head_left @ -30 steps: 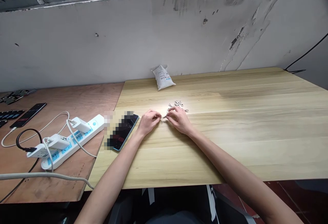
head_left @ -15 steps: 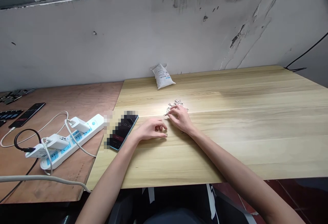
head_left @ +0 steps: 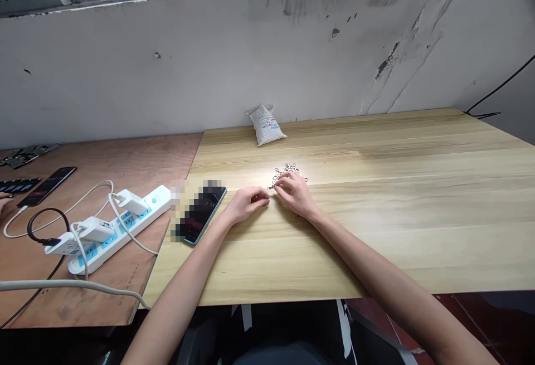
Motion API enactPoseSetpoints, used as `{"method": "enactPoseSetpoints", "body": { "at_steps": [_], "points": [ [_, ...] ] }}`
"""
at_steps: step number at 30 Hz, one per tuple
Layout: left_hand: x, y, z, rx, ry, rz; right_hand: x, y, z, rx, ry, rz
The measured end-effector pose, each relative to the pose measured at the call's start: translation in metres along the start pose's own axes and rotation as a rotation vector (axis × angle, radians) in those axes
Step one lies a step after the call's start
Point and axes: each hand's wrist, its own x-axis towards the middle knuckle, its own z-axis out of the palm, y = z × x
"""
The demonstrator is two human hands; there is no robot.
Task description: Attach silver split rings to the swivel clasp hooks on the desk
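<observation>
A small heap of shiny metal clasps [head_left: 288,170] lies in a bright patch on the pale wooden table [head_left: 376,214]. My right hand [head_left: 295,193] rests at the near edge of the heap, fingers pinched on one small metal piece. My left hand [head_left: 246,203] lies just to its left, fingers curled against the tabletop; whatever is in them is too small to make out. The two hands are almost touching.
A phone [head_left: 201,213] with a dark screen lies left of my left hand. A small white bag [head_left: 265,124] leans by the wall. On the brown board to the left sit a white power strip [head_left: 117,227] with chargers and cables, and another phone [head_left: 47,185]. Someone's fingertips [head_left: 3,200] show at the far left edge.
My left hand drew back toward me away from the right hand, then came forward again beside it. My right hand stayed at the heap. Fingertips appeared at the far left edge.
</observation>
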Motion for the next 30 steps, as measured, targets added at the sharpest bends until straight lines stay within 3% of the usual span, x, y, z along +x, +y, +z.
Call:
{"method": "enactPoseSetpoints", "body": {
  "at_steps": [14,20,30],
  "points": [
    [0.002,-0.019,0.004,-0.136,0.257,-0.124,-0.002,-0.004,0.000,0.060,0.001,-0.110],
    [0.002,-0.016,0.004,-0.062,0.253,-0.121,-0.002,-0.005,0.000,0.065,0.016,-0.085],
    [0.003,-0.010,0.006,0.072,0.258,0.024,-0.001,-0.004,0.003,0.059,0.030,-0.104]
  ]
}}
